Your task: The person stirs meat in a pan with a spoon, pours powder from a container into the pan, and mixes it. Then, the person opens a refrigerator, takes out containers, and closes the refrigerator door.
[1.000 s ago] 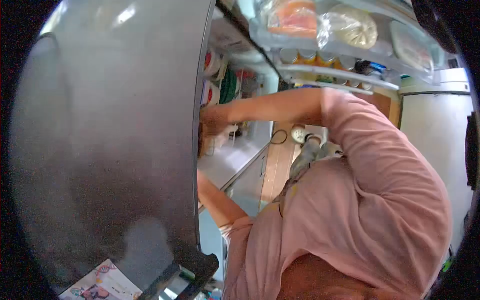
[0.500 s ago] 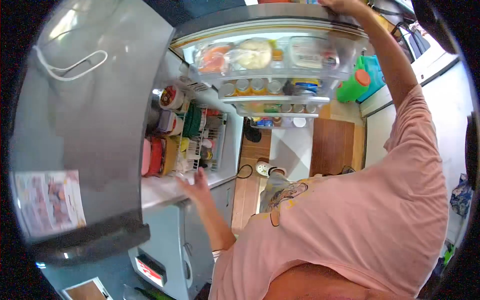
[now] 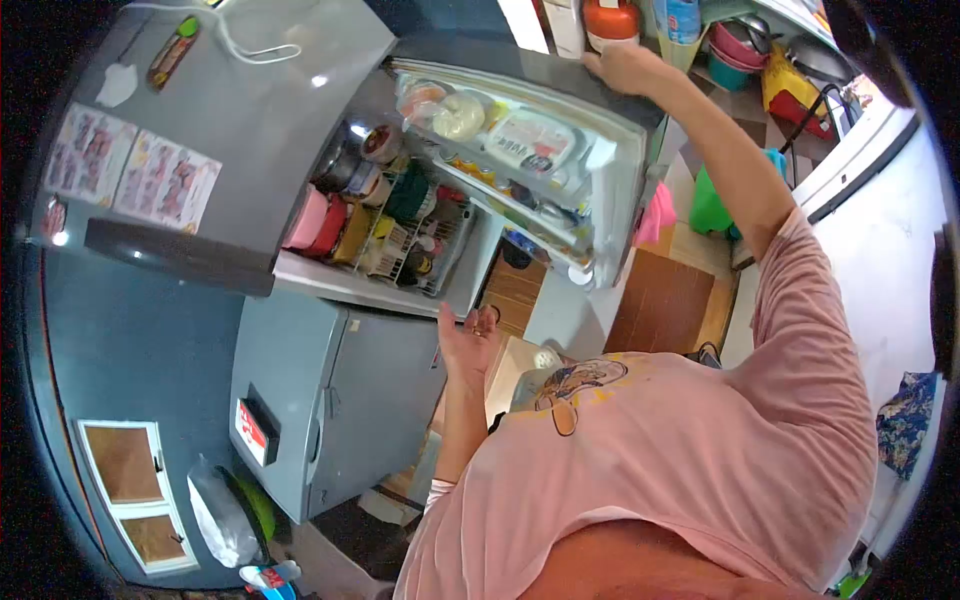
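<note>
My right hand (image 3: 638, 72) is closed over the top outer edge of the open refrigerator door (image 3: 625, 128). The door's shelves hold a white-lidded tub (image 3: 530, 137), a pale round item in clear wrap (image 3: 460, 115) and several jars. My left hand (image 3: 467, 348) is open, palm up, just outside the refrigerator compartment, with nothing in it. Its index finger stretches out and the other fingers bend loosely. Inside the compartment stand a pink container (image 3: 306, 218), a red container (image 3: 328, 230) and a white wire rack (image 3: 408, 262) with packets and dark green items.
A closed grey upper door (image 3: 240, 110) bears sheets of pictures (image 3: 165, 180). Below the compartment is a grey unit (image 3: 385, 400) with a handle. A green container (image 3: 708, 205) and a brown mat (image 3: 665, 300) are on the floor. Behind the door stands an orange-red container (image 3: 612, 20).
My left hand has drawn back from the front of the shelves to outside the compartment. My right hand stays on the door, which appears at a steeper angle. The view has turned and shifted.
</note>
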The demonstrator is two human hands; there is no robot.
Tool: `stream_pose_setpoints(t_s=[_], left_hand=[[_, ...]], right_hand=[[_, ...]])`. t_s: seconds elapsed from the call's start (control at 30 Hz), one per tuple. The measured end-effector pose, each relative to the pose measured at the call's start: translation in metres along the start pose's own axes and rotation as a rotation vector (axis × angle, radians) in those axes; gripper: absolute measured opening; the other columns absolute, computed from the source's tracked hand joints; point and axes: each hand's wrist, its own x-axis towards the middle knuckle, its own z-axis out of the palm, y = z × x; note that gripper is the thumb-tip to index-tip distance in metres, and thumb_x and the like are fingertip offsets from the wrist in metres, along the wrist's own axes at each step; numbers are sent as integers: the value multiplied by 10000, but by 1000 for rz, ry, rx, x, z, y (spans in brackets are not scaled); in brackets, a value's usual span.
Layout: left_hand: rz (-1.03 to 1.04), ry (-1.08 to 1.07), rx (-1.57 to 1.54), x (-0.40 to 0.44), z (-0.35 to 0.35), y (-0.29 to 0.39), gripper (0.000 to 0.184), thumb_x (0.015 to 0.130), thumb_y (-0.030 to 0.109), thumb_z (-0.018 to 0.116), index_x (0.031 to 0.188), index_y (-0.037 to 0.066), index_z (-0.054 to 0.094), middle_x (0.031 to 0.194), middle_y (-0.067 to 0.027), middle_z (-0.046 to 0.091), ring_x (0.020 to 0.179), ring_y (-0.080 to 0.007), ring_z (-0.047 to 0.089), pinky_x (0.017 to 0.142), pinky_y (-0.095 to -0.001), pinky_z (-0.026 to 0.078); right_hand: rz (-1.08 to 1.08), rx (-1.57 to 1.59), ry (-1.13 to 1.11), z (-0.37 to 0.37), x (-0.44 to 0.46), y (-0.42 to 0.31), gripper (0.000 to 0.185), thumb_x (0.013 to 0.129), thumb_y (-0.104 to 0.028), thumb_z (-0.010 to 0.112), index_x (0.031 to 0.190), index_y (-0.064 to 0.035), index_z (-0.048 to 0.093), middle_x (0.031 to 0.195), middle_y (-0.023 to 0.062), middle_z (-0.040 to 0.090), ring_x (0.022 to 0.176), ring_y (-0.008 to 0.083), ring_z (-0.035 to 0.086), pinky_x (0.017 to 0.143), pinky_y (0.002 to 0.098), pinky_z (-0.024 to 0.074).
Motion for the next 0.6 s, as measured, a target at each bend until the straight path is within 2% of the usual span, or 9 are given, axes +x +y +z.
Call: stream_pose_setpoints(t_s=[0.07, 0.17, 0.23, 0.3, 0.33, 0.4, 0.43, 0.57, 0.6], left_hand=[[-180, -132, 4, 17, -12, 20, 405, 759, 288, 651, 1018, 103, 400, 903, -114, 481, 807, -223, 526, 740, -340, 472], [46, -301, 219, -3, -4, 14, 350, 812, 255, 611, 1060, 64, 454, 922, -78, 518, 902, -230, 540, 773, -336, 477], [131, -425, 282, -22, 6, 17, 347, 834, 165, 584, 1131, 66, 433, 1025, -54, 535, 939, -189, 537, 794, -300, 458], [456, -514, 537, -36, 13, 22, 355, 847, 88, 552, 1178, 64, 425, 1114, -60, 522, 968, -167, 532, 816, -284, 441], [495, -624, 509, -34, 9, 23, 389, 833, 19, 550, 1199, 53, 422, 1165, -66, 505, 994, -156, 521, 818, -271, 433], [642, -661, 614, -37, 9, 32, 394, 820, 10, 568, 1188, 50, 432, 1143, -63, 510, 989, -149, 513, 815, -265, 432], [785, -696, 716, -36, 10, 39, 400, 806, 1, 585, 1176, 48, 442, 1122, -59, 514, 985, -141, 505, 812, -259, 432], [1048, -449, 825, 2, -8, 72, 555, 748, 44, 672, 1222, 58, 384, 1181, -78, 391, 1035, -162, 430, 850, -286, 417], [1029, -484, 840, 0, -6, 80, 555, 748, 44, 672, 1222, 58, 384, 1181, -78, 391, 1035, -162, 430, 850, -286, 417]], right_hand=[[55, 63, -108, -7, -4, -53, 458, 888, -383, 352, 890, -6, 614, 904, 206, 609, 823, 344, 600, 696, 450, 478], [223, 246, -287, -28, -16, -108, 491, 880, -408, 351, 915, -6, 630, 969, 187, 610, 855, 335, 601, 746, 427, 473], [75, 162, -258, -27, -15, -138, 477, 876, -397, 359, 905, -9, 636, 933, 181, 623, 857, 324, 608, 738, 410, 480], [-34, 124, -258, -28, -3, -173, 425, 865, -357, 388, 903, -20, 644, 936, 166, 629, 866, 317, 611, 721, 413, 487], [-142, 90, -264, -26, 1, -188, 373, 853, -317, 418, 900, -31, 652, 940, 151, 634, 875, 310, 614, 705, 416, 493], [-311, -110, -320, -21, 15, -227, 269, 809, -226, 475, 894, -57, 667, 976, 106, 639, 894, 288, 618, 671, 422, 500], [-274, -16, -196, -13, 17, -247, 217, 770, -173, 490, 808, -67, 676, 909, 116, 649, 845, 279, 628, 608, 448, 506], [-219, -75, -243, -17, 35, -333, 166, 718, -151, 585, 834, -131, 703, 872, 41, 667, 804, 225, 635, 545, 356, 470], [-266, -94, -241, -10, 44, -348, 172, 694, -153, 617, 843, -141, 703, 878, 27, 666, 822, 217, 628, 565, 359, 469]])
